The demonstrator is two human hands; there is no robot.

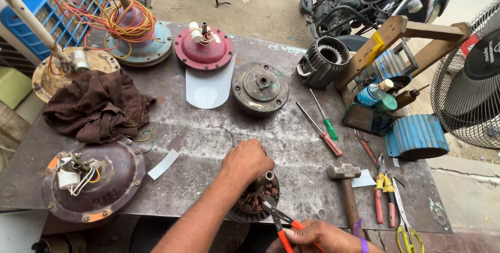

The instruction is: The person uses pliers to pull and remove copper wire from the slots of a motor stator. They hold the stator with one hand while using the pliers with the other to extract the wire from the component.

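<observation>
At the six o'clock edge of the tabletop (291, 143) sits a wound motor stator (256, 200). The left hand (246, 160) rests clenched on its top. The right hand (319, 236) grasps orange-handled pliers (279, 219), tips at the stator's right side. A hammer (346, 182) lies at three o'clock of the stator.

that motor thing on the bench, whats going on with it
A person is working on a wound motor core at the near edge of a metal workbench. The left hand rests on top of the core, steadying it. The right hand holds orange-handled pliers with the tip at the copper windings. Around it lie a hammer, two screwdrivers, other fan motor housings and a brown rag.
</observation>
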